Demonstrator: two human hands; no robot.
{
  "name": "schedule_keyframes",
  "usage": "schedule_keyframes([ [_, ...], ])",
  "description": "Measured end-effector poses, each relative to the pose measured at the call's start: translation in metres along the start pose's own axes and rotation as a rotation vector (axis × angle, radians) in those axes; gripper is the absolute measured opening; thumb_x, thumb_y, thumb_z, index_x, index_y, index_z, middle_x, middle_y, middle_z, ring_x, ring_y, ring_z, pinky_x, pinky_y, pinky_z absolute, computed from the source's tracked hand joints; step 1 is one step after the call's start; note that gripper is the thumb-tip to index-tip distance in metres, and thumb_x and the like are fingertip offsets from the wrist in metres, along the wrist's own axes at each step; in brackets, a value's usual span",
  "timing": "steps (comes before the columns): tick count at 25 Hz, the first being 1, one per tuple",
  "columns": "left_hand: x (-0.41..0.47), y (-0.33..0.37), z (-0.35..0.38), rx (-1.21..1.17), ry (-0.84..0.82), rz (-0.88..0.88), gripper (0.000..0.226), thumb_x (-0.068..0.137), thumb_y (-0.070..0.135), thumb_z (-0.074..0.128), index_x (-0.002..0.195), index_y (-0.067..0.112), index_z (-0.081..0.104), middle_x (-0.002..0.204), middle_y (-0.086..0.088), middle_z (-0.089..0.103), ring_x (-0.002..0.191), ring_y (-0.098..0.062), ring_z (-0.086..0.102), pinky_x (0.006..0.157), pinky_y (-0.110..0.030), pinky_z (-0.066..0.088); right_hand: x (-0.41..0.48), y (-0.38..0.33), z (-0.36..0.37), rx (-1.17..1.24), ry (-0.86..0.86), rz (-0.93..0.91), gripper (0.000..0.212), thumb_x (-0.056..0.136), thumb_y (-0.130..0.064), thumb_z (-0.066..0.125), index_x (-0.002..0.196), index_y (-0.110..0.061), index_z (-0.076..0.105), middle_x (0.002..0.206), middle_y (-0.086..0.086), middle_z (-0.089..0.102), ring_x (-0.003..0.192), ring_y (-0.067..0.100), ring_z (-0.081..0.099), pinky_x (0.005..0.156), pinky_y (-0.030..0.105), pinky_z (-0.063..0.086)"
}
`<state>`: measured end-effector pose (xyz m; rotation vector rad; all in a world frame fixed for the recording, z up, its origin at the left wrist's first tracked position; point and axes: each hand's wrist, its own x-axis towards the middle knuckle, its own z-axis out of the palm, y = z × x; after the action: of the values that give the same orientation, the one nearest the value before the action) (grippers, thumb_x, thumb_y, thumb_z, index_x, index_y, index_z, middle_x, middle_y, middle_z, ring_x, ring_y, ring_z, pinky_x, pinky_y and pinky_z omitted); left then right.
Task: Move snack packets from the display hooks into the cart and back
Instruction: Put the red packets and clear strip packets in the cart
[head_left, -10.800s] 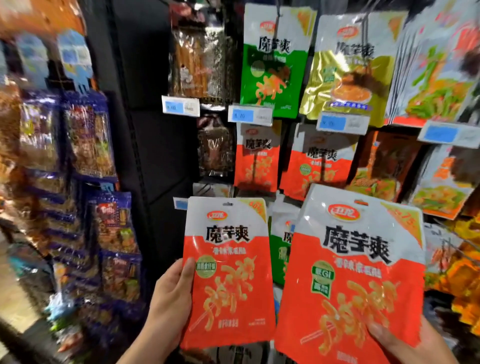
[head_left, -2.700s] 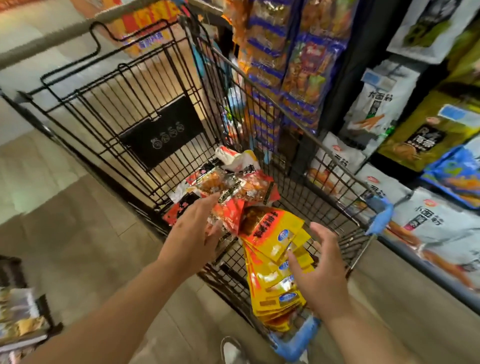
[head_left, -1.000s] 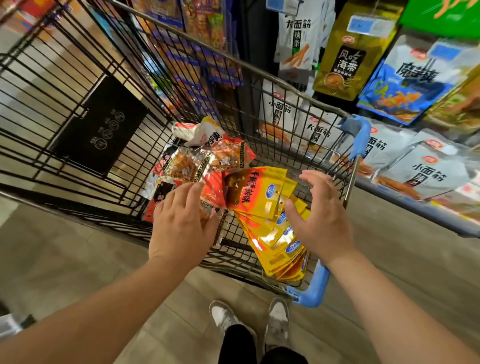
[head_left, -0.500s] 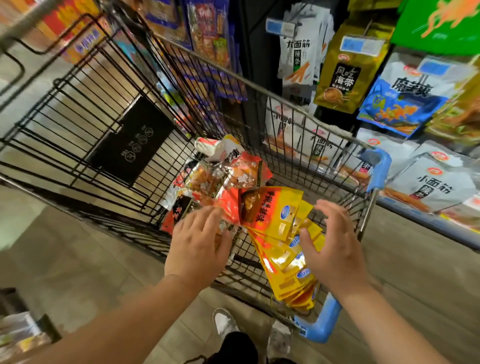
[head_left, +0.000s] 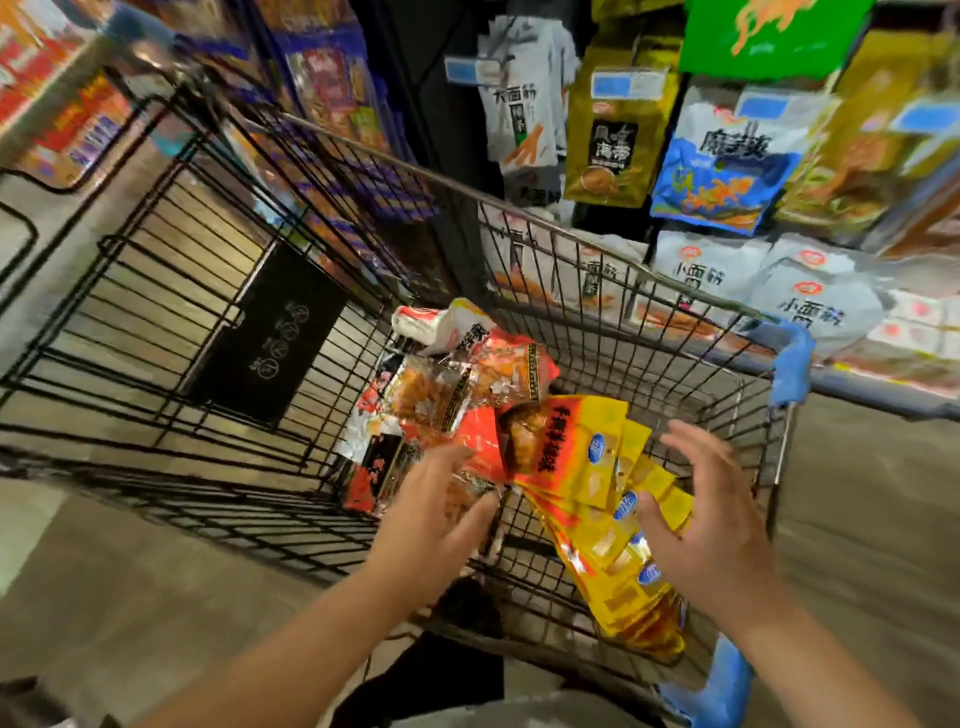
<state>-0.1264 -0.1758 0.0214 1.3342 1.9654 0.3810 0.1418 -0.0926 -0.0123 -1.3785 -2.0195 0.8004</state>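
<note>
A black wire cart (head_left: 218, 291) with blue handle corners holds a heap of snack packets. A fanned stack of yellow packets (head_left: 597, 499) lies at the near right of the basket. Red and orange packets (head_left: 467, 384) lie to their left, with a white-and-red packet (head_left: 431, 322) behind them. My left hand (head_left: 431, 514) reaches over the red packets with fingers spread and thumb out, touching or just above them. My right hand (head_left: 711, 525) hovers over the yellow stack, fingers spread, holding nothing.
Display hooks on the right carry hanging packets: white (head_left: 519, 124), gold (head_left: 613, 140), blue (head_left: 722, 171) and green (head_left: 769, 36). White packets (head_left: 815, 301) fill a low shelf beside the cart. Blue-edged snack strips (head_left: 332, 88) hang behind the cart. Tiled floor lies at the left.
Both hands stay over the cart's packets as half a second ago; the view has tilted and shifted slightly. Much earlier, each hand held a red-and-white packet at the hooks.
</note>
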Motion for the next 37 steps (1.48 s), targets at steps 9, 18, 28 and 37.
schedule_keyframes([
  [9,0.21,-0.099,-0.062,0.173,0.002,-0.233,0.044,0.099,0.034,0.066,0.136,0.015,0.054,0.135,-0.01,0.06,0.111,-0.026,0.06,0.087,-0.034,0.049,0.027,-0.073,0.09,0.166,0.113,0.117,0.049,0.09,-0.026,0.057,0.135,-0.01,0.051,0.142,0.002,0.049,0.138,0.019,0.046,0.112,0.044,0.042],
  [18,0.313,-0.152,0.002,0.045,-0.164,-0.101,0.041,0.097,0.028,0.071,0.134,0.017,0.056,0.112,0.0,0.049,0.098,-0.016,0.048,0.08,-0.024,0.038,0.035,-0.061,0.17,0.155,0.169,0.291,0.049,0.087,-0.017,0.061,0.135,-0.013,0.052,0.142,-0.002,0.049,0.138,0.018,0.046,0.111,0.046,0.043],
  [28,0.323,-0.12,0.02,0.186,0.003,0.087,0.019,0.099,0.003,0.055,0.11,0.0,0.07,0.112,-0.02,0.07,0.105,-0.036,0.065,0.073,-0.026,0.034,0.021,-0.037,0.162,0.106,0.318,0.407,0.042,0.086,-0.011,0.06,0.127,-0.013,0.058,0.135,-0.014,0.049,0.133,0.01,0.048,0.107,0.051,0.047],
  [37,0.215,-0.031,-0.087,0.095,-0.203,0.52,0.017,0.102,0.033,0.053,0.085,0.037,0.054,0.076,0.011,0.065,0.063,0.002,0.056,0.052,-0.023,0.043,0.045,-0.05,0.13,0.206,0.256,0.642,0.081,0.079,-0.041,0.079,0.146,-0.044,0.033,0.139,-0.034,0.038,0.128,-0.008,0.041,0.109,0.029,0.039],
])
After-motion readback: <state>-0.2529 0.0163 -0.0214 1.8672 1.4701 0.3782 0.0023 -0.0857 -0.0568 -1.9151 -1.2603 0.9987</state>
